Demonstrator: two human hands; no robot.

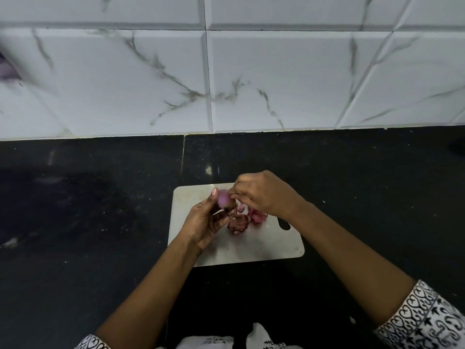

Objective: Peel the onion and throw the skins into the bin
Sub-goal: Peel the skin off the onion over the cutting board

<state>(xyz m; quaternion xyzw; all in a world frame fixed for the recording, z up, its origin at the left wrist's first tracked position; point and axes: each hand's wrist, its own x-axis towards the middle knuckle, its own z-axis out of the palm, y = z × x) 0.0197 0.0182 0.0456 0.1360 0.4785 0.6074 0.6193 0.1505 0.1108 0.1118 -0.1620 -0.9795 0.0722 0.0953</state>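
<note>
The right fingertips (pixel 235 196) are closed in a pinch at the right side of the onion (pixel 224 199), probably on an edge of skin, though the piece itself is too small to see. The right hand (pixel 264 195) arches over, so the pull can go away from the bulb.

The left hand (pixel 206 221) holds the onion above the board (pixel 191 197), thumb on its upper left, other fingers curled underneath. This grip leaves the right side free for peeling. The long axis seems to run from upper left to lower right, and the dark end, maybe the root, points down toward the skins (pixel 239 222). These lie on the board just right of the left hand, collected for the bin, which is not in view.
</note>
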